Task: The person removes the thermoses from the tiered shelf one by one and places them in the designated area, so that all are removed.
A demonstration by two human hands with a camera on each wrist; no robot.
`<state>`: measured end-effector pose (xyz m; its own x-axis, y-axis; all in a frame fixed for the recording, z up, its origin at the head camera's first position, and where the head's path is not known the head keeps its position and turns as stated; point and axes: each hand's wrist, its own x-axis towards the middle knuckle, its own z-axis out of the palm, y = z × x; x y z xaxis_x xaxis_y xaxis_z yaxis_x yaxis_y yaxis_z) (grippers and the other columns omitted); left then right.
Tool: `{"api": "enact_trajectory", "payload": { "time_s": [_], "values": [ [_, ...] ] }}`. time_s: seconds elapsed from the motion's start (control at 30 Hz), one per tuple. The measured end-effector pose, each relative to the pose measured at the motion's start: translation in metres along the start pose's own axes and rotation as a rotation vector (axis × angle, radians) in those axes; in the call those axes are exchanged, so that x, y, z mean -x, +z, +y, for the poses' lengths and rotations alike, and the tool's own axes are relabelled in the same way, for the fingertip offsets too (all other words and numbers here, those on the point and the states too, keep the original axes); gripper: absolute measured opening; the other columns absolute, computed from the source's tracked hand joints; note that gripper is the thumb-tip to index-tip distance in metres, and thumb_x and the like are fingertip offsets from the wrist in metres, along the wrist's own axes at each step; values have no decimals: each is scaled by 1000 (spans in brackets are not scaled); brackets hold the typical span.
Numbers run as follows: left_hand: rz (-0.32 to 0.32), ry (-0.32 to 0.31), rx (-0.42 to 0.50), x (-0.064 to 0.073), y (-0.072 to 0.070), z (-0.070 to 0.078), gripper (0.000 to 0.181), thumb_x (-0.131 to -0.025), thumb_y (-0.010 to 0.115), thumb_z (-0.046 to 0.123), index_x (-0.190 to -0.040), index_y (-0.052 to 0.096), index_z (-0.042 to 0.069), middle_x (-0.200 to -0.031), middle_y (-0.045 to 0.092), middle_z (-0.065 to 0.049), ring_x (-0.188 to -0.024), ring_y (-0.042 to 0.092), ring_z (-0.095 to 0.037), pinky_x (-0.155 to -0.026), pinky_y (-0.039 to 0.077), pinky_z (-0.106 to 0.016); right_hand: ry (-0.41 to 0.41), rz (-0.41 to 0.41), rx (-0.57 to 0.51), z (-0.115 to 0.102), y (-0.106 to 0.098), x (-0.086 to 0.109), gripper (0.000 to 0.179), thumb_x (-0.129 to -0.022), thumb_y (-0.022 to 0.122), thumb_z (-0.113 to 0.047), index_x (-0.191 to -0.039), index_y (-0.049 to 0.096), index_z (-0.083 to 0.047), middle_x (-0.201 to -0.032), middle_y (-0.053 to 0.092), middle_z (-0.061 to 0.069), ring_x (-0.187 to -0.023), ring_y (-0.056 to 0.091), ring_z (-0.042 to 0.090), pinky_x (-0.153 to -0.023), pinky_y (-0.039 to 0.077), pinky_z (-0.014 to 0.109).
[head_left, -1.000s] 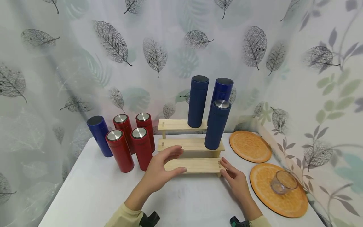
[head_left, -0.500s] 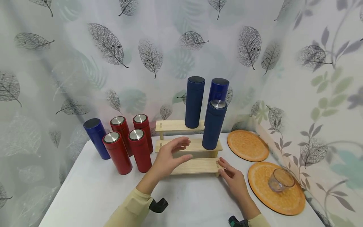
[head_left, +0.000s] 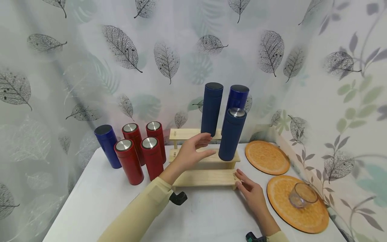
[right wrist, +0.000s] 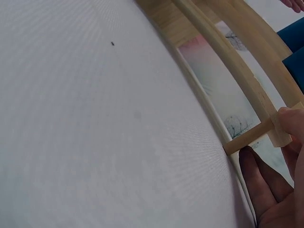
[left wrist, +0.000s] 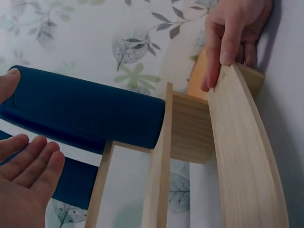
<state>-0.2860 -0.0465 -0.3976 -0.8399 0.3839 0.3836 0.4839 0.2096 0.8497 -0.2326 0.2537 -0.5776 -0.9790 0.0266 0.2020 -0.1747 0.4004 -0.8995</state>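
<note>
A three-step wooden display rack (head_left: pixel 202 177) stands on the white table. On its middle step, at the right, is a dark blue thermos (head_left: pixel 231 136) with a steel-topped lid. My left hand (head_left: pixel 191 154) reaches over the rack toward this thermos, thumb and fingers spread apart around nothing. In the left wrist view the thumb tip overlaps the thermos's lid end. My right hand (head_left: pixel 251 193) holds the right end of the lowest step, its fingers (left wrist: pixel 228 45) over the board's end. A second dark blue thermos (head_left: pixel 211 109) and a shinier blue one (head_left: pixel 238 95) stand on the top step.
Several red thermoses (head_left: pixel 129 163) with steel lids stand left of the rack, beside another blue thermos (head_left: pixel 107 146). To the right lie two orange-slice placemats (head_left: pixel 266 157); a clear glass (head_left: pixel 302 195) sits on the nearer one. A leaf-print curtain (head_left: pixel 181 50) hangs behind.
My left hand has moved right and farther back, from in front of the lowest step to beside the thermos on the middle step. My right hand has stayed at the rack's end.
</note>
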Motion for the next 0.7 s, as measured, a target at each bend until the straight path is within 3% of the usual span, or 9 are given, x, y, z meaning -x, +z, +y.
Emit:
{"api": "enact_trajectory", "payload": {
  "time_s": [0.27,0.47,0.7],
  "values": [
    [-16,9,40,-16,8,2,65,-97,86,23,-153,58,6,-143,67,-9,-133,65,-27,-113,51,-30,-33,5,-3,1,-1,-1,43,-106,75,-29,-146,71,-18,-159,56,-5,-150,48,22,-102,45,7],
    [-14,-38,29,-31,14,1,68,-98,85,26,-156,56,10,-145,65,-6,-133,64,-23,-112,52,-29,-37,6,3,0,-1,-3,44,-106,75,-32,-147,70,-17,-160,56,-5,-150,49,22,-102,45,8],
    [-20,-82,14,-43,26,-8,71,-98,86,27,-157,54,5,-150,63,-11,-136,61,-22,-111,51,-26,-24,1,11,1,0,0,44,-106,74,-33,-148,70,-17,-160,55,-5,-150,48,23,-102,45,8]
  ]
}}
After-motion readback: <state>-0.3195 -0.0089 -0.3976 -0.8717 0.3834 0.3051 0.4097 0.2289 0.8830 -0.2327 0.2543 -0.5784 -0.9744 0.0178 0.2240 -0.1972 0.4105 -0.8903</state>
